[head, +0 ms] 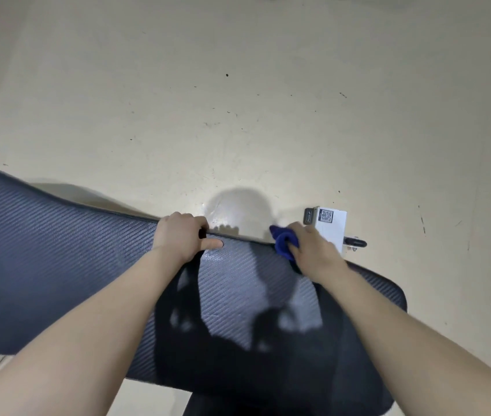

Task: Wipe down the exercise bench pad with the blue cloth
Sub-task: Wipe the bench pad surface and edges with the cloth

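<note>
The exercise bench pad (pixel 58 265) is dark, with a woven carbon-fibre pattern, and runs across the lower half of the view. My left hand (pixel 182 237) grips its far edge near the middle, fingers curled over the rim and thumb flat on top. My right hand (pixel 313 250) is shut on the bunched blue cloth (pixel 283 243), pressing it against the pad's far edge toward the right end. Part of the cloth is hidden under my fingers.
A white metal bench frame part (pixel 332 228) with a QR-code sticker and a small black wheel (pixel 356 243) sticks out beyond the pad at the right. Beige floor (pixel 238 100) with scuff marks lies behind the bench.
</note>
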`<state>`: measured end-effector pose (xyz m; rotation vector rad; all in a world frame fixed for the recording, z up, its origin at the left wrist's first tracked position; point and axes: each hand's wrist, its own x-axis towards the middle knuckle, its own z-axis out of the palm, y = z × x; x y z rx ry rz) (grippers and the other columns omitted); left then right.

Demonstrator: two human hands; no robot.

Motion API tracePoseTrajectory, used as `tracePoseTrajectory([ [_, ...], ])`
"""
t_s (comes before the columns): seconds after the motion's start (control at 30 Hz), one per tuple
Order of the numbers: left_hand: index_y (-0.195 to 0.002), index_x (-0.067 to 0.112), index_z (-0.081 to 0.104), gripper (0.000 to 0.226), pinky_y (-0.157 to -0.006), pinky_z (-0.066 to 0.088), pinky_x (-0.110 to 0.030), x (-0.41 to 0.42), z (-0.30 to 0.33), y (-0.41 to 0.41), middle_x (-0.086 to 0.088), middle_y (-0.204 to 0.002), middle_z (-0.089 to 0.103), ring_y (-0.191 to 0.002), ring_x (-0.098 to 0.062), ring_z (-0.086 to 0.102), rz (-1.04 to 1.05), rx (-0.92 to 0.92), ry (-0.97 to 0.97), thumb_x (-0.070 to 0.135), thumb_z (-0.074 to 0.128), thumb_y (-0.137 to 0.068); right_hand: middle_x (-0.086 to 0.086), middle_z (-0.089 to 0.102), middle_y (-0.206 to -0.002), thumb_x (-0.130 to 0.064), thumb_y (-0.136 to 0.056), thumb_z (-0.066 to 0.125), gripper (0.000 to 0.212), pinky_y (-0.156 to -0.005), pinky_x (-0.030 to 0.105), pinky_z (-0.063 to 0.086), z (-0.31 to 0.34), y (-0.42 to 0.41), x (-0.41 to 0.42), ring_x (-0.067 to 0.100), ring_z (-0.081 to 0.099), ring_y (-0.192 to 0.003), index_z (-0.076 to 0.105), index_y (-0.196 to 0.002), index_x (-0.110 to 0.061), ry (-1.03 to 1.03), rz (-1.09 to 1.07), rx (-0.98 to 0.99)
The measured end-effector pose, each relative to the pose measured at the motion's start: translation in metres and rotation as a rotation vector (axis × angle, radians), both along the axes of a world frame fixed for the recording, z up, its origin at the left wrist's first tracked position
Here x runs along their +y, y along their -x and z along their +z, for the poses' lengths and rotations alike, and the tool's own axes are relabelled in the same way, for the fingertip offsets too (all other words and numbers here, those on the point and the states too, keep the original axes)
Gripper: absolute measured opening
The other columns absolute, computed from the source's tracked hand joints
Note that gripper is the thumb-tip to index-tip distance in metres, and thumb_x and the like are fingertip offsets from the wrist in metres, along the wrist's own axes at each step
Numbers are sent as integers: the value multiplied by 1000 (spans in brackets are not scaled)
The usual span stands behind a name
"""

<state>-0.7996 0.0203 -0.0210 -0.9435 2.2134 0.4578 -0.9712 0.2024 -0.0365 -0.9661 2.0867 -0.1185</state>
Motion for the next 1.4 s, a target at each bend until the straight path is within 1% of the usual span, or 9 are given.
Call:
tracePoseTrajectory([
  [0.27,-128,17,52,51,-94,45,-33,-19,2,-19,-3,-120,67,-111,-26,59,146,156,-210,45,58,-85,8,43,-121,-29,-90,51,37,-73,34,46,13,-65,-81,32,57,-90,43,-123,-16,161,156,-106],
  [0.47,-135,18,48,46,-110,30,-35,-87,11,-78,-3,-138,54,-129,-25,45,-14,163,-33,38,47,-94,9,49,-107,-21,-87,44,20,-70,35,42,10,-51,-70,34,57,-90,47,-105,-15,-99,-10,85],
  [0.57,-138,18,45,46,-111,28,-37,-124,11,-103,-5,-142,47,-129,-29,43,-38,145,-21,24,44,-93,8,51,-111,-23,-89,44,23,-71,36,42,11,-95,-113,34,56,-95,47,-110,-15,-34,17,119],
  [0.7,-140,25,43,47,-112,25,-37,-166,11,-137,-4,-144,43,-131,-29,39,-16,75,15,32,41,-94,8,48,-122,-21,-88,46,40,-80,34,39,11,-183,-192,31,52,-98,43,-128,-20,182,107,129],
  [0.83,-140,30,42,46,-118,10,-42,-200,12,-169,1,-147,40,-137,-22,34,-75,8,2,39,35,-95,7,49,-119,-16,-83,49,44,-81,36,44,2,-194,-205,33,53,-97,49,-126,-28,180,110,103],
  [0.93,-140,27,41,45,-119,5,-44,-215,19,-179,3,-146,44,-136,-18,36,-34,27,-63,32,32,-96,11,49,-117,-13,-81,51,43,-83,37,43,6,-178,-181,35,51,-96,53,-122,-25,90,39,148],
  [1.1,-134,30,47,44,-115,17,-44,-217,21,-197,6,-134,54,-130,-17,40,-136,103,-111,26,31,-94,13,46,-121,-21,-86,45,31,-85,36,39,18,-198,-215,34,50,-99,50,-117,-17,-145,-11,297],
  [1.3,-137,28,45,53,-116,18,-42,-222,18,-197,5,-139,50,-132,-17,39,-128,100,-109,15,31,-87,11,47,-121,-20,-85,49,36,-78,33,40,13,-267,-291,33,57,-93,52,-121,-19,66,46,179],
  [1.4,-143,24,34,55,-118,12,-41,-221,20,-200,4,-149,38,-139,-17,30,-148,83,-112,16,34,-89,7,48,-119,-12,-81,49,44,-83,36,45,13,-242,-276,32,58,-96,51,-122,-27,11,35,11],
])
